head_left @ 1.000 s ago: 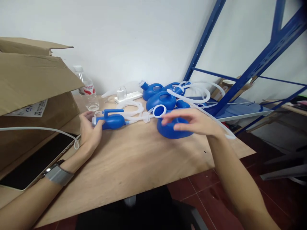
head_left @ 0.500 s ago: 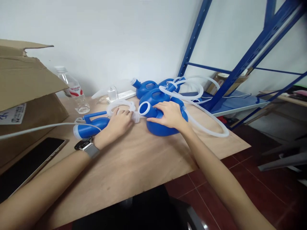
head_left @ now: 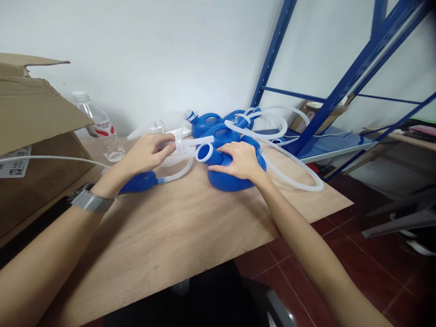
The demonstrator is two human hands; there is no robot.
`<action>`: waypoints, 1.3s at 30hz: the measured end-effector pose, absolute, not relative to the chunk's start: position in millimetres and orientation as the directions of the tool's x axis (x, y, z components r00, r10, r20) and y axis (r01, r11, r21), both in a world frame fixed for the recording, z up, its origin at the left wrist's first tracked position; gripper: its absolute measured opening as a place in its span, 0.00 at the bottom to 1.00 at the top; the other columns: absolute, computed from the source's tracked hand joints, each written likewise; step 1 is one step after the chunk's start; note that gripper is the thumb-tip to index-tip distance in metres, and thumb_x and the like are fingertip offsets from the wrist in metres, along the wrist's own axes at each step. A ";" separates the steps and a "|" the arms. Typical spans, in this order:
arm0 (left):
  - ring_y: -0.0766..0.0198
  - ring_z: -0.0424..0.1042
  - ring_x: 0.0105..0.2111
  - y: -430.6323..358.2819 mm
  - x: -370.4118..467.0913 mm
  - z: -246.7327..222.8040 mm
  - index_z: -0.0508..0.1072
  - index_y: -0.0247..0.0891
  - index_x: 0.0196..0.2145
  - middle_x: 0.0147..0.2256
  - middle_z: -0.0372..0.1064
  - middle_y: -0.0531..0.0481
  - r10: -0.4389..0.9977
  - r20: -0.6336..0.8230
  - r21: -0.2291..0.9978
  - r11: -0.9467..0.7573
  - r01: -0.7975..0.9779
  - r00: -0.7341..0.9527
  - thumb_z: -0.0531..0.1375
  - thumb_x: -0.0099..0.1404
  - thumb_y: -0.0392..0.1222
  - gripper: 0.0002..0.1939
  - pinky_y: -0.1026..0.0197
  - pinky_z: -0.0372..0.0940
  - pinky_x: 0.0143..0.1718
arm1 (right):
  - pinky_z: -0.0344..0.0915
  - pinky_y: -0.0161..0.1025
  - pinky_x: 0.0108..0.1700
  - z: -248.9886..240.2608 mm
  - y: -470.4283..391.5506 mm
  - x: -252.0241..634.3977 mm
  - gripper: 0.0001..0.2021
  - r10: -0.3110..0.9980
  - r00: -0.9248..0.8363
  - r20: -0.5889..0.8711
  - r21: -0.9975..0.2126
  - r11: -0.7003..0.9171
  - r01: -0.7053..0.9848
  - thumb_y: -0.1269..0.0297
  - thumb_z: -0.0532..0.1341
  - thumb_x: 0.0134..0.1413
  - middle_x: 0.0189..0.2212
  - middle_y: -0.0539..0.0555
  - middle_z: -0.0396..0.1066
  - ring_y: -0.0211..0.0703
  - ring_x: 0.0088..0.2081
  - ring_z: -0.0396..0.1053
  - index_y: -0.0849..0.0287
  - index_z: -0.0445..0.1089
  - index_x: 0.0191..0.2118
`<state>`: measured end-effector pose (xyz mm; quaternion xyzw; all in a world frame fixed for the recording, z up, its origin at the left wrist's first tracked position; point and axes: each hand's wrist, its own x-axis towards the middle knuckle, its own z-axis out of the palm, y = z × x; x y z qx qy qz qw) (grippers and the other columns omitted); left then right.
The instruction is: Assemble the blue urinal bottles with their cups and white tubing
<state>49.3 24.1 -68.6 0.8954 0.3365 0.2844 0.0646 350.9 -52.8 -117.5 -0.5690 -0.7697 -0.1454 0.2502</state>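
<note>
My right hand (head_left: pixel 240 159) grips a blue plastic jug (head_left: pixel 226 180) at its neck and handle, thumb on the near side. The jug's round mouth (head_left: pixel 205 153), with a white rim, faces left and up. Raised off the table, my left hand (head_left: pixel 153 149) pinches a translucent white cap (head_left: pixel 179 141) with a clear tube poking out. That tube's end reaches just above and beside the jug's mouth. Below my left wrist, partly hidden, lies a blue bulb-shaped piece (head_left: pixel 142 180) with a clear hose (head_left: pixel 180 172) joined to its tip.
Several more blue jugs (head_left: pixel 206 123) with coiled clear hoses (head_left: pixel 303 175) stand behind and right. At the left are a cardboard box (head_left: pixel 44 100) and a water bottle (head_left: pixel 106 131). A blue metal rack (head_left: pixel 337 100) rises beside the table's right edge. A cable crosses the left side.
My left hand has risen from the table and moved left, now lifting the translucent cap and tube up beside the jug's mouth. My right hand stays on the jug.
</note>
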 end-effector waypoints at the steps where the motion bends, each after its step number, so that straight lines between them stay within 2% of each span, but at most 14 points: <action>1: 0.56 0.71 0.31 22.1 48.1 -65.2 0.83 0.40 0.39 0.33 0.78 0.46 0.623 0.465 0.285 -0.778 0.560 0.629 0.52 0.70 0.55 0.23 0.57 0.63 0.38 | 0.64 0.49 0.50 -117.6 -53.2 350.8 0.35 0.804 -0.227 0.549 -0.061 0.310 0.949 0.28 0.66 0.59 0.47 0.58 0.85 0.59 0.49 0.80 0.56 0.84 0.51; 6: 0.59 0.69 0.28 24.1 35.2 -53.9 0.84 0.38 0.38 0.30 0.78 0.46 0.591 0.524 0.213 -0.788 0.577 0.613 0.52 0.68 0.55 0.24 0.58 0.63 0.37 | 0.65 0.49 0.50 -117.0 -54.9 349.2 0.34 0.807 -0.214 0.550 -0.058 0.293 0.954 0.28 0.67 0.58 0.47 0.58 0.85 0.59 0.49 0.80 0.56 0.84 0.50; 8: 0.58 0.70 0.28 26.3 31.2 -53.4 0.85 0.38 0.37 0.30 0.78 0.46 0.579 0.506 0.178 -0.795 0.580 0.639 0.53 0.66 0.54 0.24 0.58 0.63 0.37 | 0.65 0.49 0.50 -116.5 -55.5 349.0 0.33 0.808 -0.212 0.550 -0.056 0.289 0.956 0.29 0.68 0.57 0.47 0.58 0.86 0.59 0.48 0.80 0.56 0.84 0.50; 12: 0.53 0.76 0.34 22.9 41.8 -61.0 0.85 0.37 0.42 0.38 0.83 0.42 0.523 0.462 0.152 -0.843 0.517 0.717 0.53 0.68 0.52 0.24 0.55 0.67 0.42 | 0.66 0.49 0.51 -115.4 -55.6 347.0 0.33 0.810 -0.218 0.545 -0.058 0.296 0.954 0.30 0.68 0.58 0.48 0.59 0.85 0.60 0.50 0.80 0.57 0.84 0.50; 16: 0.54 0.78 0.37 16.5 65.6 -73.3 0.82 0.37 0.52 0.41 0.83 0.41 0.489 0.487 0.198 -0.869 0.454 0.723 0.55 0.73 0.55 0.24 0.55 0.69 0.45 | 0.65 0.49 0.51 -114.9 -53.6 338.1 0.34 0.807 -0.234 0.543 -0.046 0.307 0.951 0.28 0.66 0.59 0.48 0.59 0.85 0.60 0.50 0.80 0.56 0.84 0.51; 20: 0.55 0.79 0.39 19.9 70.7 -76.0 0.83 0.38 0.47 0.41 0.83 0.43 0.489 0.503 0.291 -0.872 0.393 0.713 0.62 0.72 0.56 0.20 0.55 0.69 0.46 | 0.65 0.48 0.49 -115.2 -51.2 329.1 0.35 0.798 -0.252 0.548 -0.021 0.314 0.949 0.26 0.64 0.60 0.46 0.59 0.85 0.59 0.48 0.80 0.56 0.84 0.51; 26: 0.52 0.81 0.45 20.8 63.3 -67.7 0.83 0.41 0.42 0.44 0.83 0.45 0.539 0.453 0.430 -0.830 0.356 0.710 0.67 0.66 0.59 0.19 0.56 0.72 0.47 | 0.65 0.48 0.50 -115.0 -50.6 324.2 0.35 0.789 -0.279 0.548 -0.014 0.342 0.940 0.27 0.64 0.61 0.45 0.59 0.85 0.58 0.48 0.79 0.57 0.83 0.51; 29: 0.51 0.83 0.46 15.8 64.3 -64.9 0.84 0.40 0.46 0.44 0.84 0.46 0.580 0.439 0.491 -0.795 0.358 0.686 0.70 0.62 0.58 0.22 0.55 0.74 0.50 | 0.64 0.48 0.51 -114.0 -51.8 322.6 0.36 0.795 -0.291 0.533 -0.014 0.352 0.936 0.27 0.62 0.62 0.47 0.59 0.85 0.58 0.49 0.78 0.57 0.82 0.53; 33: 0.47 0.84 0.49 11.8 62.6 -61.9 0.84 0.41 0.54 0.50 0.85 0.45 0.612 0.424 0.462 -0.780 0.421 0.668 0.73 0.58 0.59 0.30 0.52 0.74 0.52 | 0.61 0.47 0.48 -112.9 -52.2 321.6 0.39 0.800 -0.303 0.519 -0.011 0.360 0.933 0.24 0.57 0.65 0.47 0.59 0.85 0.57 0.48 0.77 0.57 0.82 0.52; 36: 0.44 0.84 0.49 11.7 60.7 -62.3 0.86 0.41 0.52 0.52 0.85 0.44 0.600 0.411 0.415 -0.793 0.445 0.686 0.72 0.58 0.61 0.30 0.49 0.74 0.54 | 0.58 0.47 0.46 -113.3 -50.2 321.9 0.40 0.800 -0.307 0.515 0.001 0.357 0.934 0.23 0.54 0.65 0.45 0.59 0.84 0.57 0.47 0.77 0.58 0.82 0.51; 39: 0.42 0.83 0.53 12.4 61.8 -65.4 0.87 0.41 0.51 0.54 0.84 0.45 0.611 0.436 0.456 -0.783 0.422 0.661 0.72 0.58 0.59 0.28 0.46 0.75 0.58 | 0.57 0.47 0.45 -113.4 -47.7 322.4 0.42 0.801 -0.315 0.510 0.010 0.361 0.933 0.23 0.53 0.66 0.44 0.60 0.84 0.56 0.47 0.77 0.59 0.82 0.51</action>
